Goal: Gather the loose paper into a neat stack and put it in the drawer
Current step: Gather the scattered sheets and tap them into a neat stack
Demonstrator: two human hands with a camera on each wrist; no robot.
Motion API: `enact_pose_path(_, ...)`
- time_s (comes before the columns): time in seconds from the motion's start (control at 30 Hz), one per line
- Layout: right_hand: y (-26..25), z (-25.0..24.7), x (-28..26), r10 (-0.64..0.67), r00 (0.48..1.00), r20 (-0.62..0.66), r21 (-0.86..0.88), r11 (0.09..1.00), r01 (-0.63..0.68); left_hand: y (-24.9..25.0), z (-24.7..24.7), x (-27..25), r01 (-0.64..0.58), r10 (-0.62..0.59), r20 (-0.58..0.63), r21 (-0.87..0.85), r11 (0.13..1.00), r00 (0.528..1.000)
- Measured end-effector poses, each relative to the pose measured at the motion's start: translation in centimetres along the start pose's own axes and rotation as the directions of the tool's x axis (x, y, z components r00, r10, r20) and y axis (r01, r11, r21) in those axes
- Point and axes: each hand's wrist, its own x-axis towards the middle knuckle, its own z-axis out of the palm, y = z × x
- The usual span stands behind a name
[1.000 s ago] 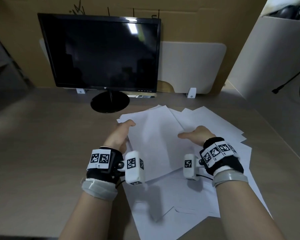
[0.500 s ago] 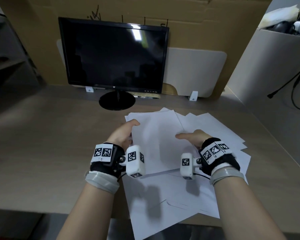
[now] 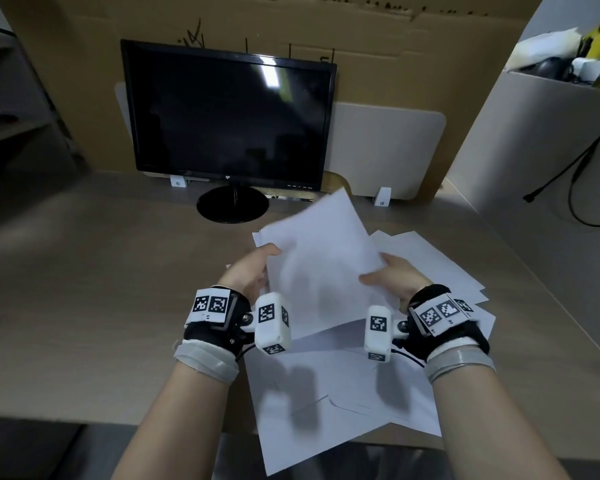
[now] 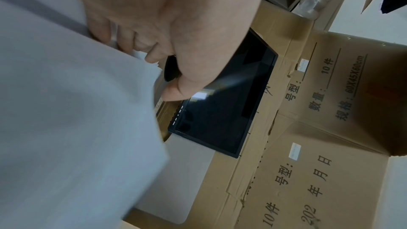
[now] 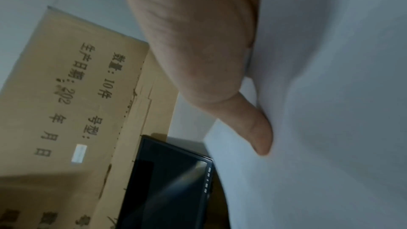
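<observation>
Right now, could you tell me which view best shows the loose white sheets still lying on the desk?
The head view: loose white sheets lie fanned out on the desk. Both wrist views show only the held paper.

Dim, motion-blurred, wide-angle edge distortion

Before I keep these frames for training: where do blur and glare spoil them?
Head view: the held sheets are motion-smeared, a ceiling light glares on the monitor, and the edges bend. Left wrist view: paper is blurred, with a glare streak on the screen. Right wrist view: soft throughout, thumb included.
</observation>
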Motion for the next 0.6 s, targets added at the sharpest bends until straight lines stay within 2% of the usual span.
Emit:
enact_pose_path(0.1,-0.7,-0.9,-1.0,-0.145,0.987,-0.074,0.18,0.971,0.156,-0.3,0.5,0.1,-0.059,0.059,-0.005,0.011,0.998,0.998)
enact_pose_path(0.23,-0.8,-2.1,-2.1,-0.235,0.963,-0.136,0.373,0.888,0.269,0.3,1.7,-1.2,-0.181,0.186,0.125,-0.048,0.982,0.975)
enact_pose_path(0.3,-0.9,-2.5,-2.9,-0.271,0.949,-0.159,0.372,0.874,0.312,1.0,2.6,-1.6,-0.312,0.32,0.141,-0.076,0.947,0.937)
enact_pose_path(0.43,-0.9,-3.0,-3.5,-0.278,0.936,-0.218,0.307,0.891,0.336,2.2,4.6,-2.0,-0.549,0.549,0.022,-0.01,0.836,0.836)
enact_pose_path(0.53,-1.7,-3.2,-3.3,-0.326,0.883,-0.338,0.239,0.878,0.415,2.3,5.7,-2.7,-0.625,0.624,0.03,0.017,0.781,0.781)
enact_pose_path(0.6,-2.4,-3.0,-3.4,-0.331,0.856,-0.397,0.292,0.839,0.46,2.1,6.0,-3.1,-0.655,0.654,0.055,-0.002,0.756,0.755)
